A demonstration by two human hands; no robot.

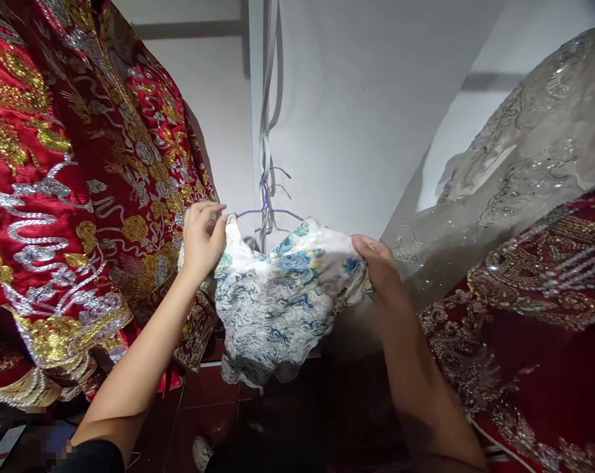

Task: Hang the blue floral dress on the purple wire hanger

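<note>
A short floral blouse (272,309), white with blue and yellow flowers and a gathered, crinkled body, hangs in front of me on a thin purple wire hanger (265,203). My left hand (203,236) is closed at its left shoulder, thumb and fingertips near the hanger's end; part of the left sleeve is hidden behind the hand. On the other side, my right hand (379,259) pinches the edge of the right sleeve, thumb in front, and spreads it sideways. The fingers behind that sleeve are hidden.
A red jacket (95,164) with gold and silver embroidery hangs close on the left. At right are a sheer beaded white garment (528,144) and a dark red beaded one (538,381). A white strap (269,79) runs down the wall. A phone (4,450) lies lower left.
</note>
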